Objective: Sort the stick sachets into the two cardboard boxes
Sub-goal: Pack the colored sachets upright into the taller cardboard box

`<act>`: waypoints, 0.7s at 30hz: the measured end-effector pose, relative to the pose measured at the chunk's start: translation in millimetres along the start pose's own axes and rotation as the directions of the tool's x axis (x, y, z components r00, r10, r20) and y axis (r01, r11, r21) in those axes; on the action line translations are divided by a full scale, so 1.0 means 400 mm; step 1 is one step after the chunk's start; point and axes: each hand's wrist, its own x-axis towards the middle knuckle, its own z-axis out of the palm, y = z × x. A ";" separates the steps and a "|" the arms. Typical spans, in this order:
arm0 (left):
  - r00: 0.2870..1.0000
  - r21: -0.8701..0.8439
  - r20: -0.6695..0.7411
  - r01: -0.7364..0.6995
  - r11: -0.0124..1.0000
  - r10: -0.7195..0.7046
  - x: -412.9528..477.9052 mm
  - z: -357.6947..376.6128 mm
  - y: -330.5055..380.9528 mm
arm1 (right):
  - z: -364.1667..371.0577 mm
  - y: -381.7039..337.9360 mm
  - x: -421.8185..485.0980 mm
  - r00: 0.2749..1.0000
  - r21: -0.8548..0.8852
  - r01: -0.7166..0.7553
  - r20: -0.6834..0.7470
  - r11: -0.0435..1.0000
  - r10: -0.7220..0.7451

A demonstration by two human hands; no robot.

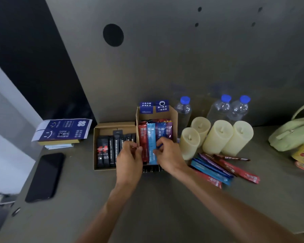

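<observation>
Grey tabletop [156, 207], blue sachet [151, 137] between fingers [161, 143]

Green bag [291, 135]: cut off by right edge.
Loose sachets [216, 170]: print too blurred to read.
Lower-left objects [0, 199]: blurred, unidentifiable.

Cardboard boxes [174, 113] matt brown; sachets [151, 137] glossy foil (phone [45, 176] glossier); candles [218, 135] waxy.

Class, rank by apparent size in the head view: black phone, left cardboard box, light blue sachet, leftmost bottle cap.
1. left cardboard box
2. black phone
3. light blue sachet
4. leftmost bottle cap
</observation>
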 end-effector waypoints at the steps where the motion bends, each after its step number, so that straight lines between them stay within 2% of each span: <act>1: 1.000 0.007 0.016 -0.001 1.000 0.000 0.005 -0.001 -0.004 | 0.009 0.000 0.006 1.000 -0.031 0.004 -0.011 1.000 -0.004; 7: 0.999 0.015 0.044 -0.012 1.000 0.011 0.005 -0.008 -0.004 | 0.030 -0.009 0.011 0.999 -0.123 -0.031 -0.017 0.992 0.029; 14: 0.998 0.033 0.066 -0.013 0.999 0.010 0.003 -0.009 0.003 | 0.041 -0.011 0.015 1.000 -0.229 0.003 -0.028 0.973 -0.010; 21: 0.998 0.004 0.054 -0.021 1.000 0.021 0.002 -0.007 -0.007 | 0.037 -0.010 0.010 0.999 -0.261 0.013 -0.042 0.965 -0.025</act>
